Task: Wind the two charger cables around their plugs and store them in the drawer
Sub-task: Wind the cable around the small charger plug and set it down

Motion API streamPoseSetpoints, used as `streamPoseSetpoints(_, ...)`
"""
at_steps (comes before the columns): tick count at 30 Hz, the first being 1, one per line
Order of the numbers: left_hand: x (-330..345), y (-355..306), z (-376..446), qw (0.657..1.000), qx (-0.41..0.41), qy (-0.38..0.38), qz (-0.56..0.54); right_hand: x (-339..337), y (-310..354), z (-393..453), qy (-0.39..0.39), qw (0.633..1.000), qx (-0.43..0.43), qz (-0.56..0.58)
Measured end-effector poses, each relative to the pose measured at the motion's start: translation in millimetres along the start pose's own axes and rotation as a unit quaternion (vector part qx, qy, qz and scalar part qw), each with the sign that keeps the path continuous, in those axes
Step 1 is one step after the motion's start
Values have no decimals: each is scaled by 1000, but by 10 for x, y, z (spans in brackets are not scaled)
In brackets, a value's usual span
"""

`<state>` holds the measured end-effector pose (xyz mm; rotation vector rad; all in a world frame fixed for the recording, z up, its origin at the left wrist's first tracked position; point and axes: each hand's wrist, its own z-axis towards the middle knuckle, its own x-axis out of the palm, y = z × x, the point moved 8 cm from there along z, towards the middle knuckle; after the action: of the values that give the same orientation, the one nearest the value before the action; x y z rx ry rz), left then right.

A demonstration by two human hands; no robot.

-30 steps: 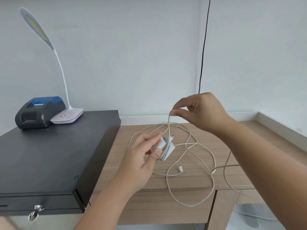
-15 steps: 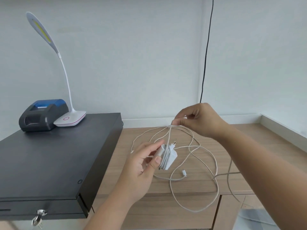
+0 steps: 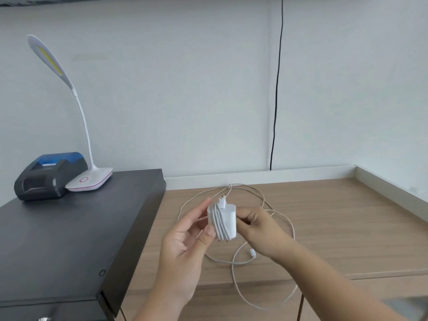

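The plug [image 3: 223,222] is held above the wooden table [image 3: 335,223], between both hands, with several turns of white cable wound around its left part and its prongs pointing down. The left hand [image 3: 185,242] sits at the plug's 8 o'clock, palm up; its thumb presses the plug's lower left edge and its fingertips [image 3: 206,203] reach up behind the left side, so the hand is closed on the plug. The right hand [image 3: 259,230] is at the plug's 3 o'clock, fingers curled and touching the right face; whether it also pinches cable there I cannot tell.

The loose cable [image 3: 234,269] lies in loops on the table below and behind the hands, running from 12 o'clock of the plug, round the right, to 6 o'clock near the table's front edge. A small connector [image 3: 252,252] lies on the table at the plug's 5 o'clock, just under the right wrist.

At 9 o'clock stands a black drawer unit [image 3: 69,239], its top carrying a printer [image 3: 49,176] and a white lamp [image 3: 89,180] at the far left. The drawer front [image 3: 58,312] at the bottom edge looks shut. A black wire [image 3: 276,89] hangs down the wall at 12 o'clock.
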<state>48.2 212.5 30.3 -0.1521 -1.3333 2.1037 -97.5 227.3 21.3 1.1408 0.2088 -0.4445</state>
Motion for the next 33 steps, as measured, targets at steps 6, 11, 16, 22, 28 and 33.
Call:
streamPoseSetpoints(6, -148, 30, 129, 994, -12, -99, -37, -22, 250, -245, -75, 958, -60, -270)
streamPoseSetpoints(11, -200, 102, 132, 991, -30, -131, -16, -49, 467, -306, -77, 913, -95, -389)
streamPoseSetpoints(16, -231, 174, 105, 989, -54, -138, 14, -110, 655, -315, -110, 872, -151, -453)
streamPoseSetpoints(22, -215, 201, 106, 989, -60, -132, 20, -138, 742, -347, -129, 868, -201, -436)
streamPoseSetpoints(28, -91, 246, 78, 991, -61, -121, 20, -130, 762, -372, -129, 889, -243, -367)
streamPoseSetpoints(33, 63, 244, 68, 994, -72, -80, -18, -79, 728, -401, -131, 899, -242, -341)
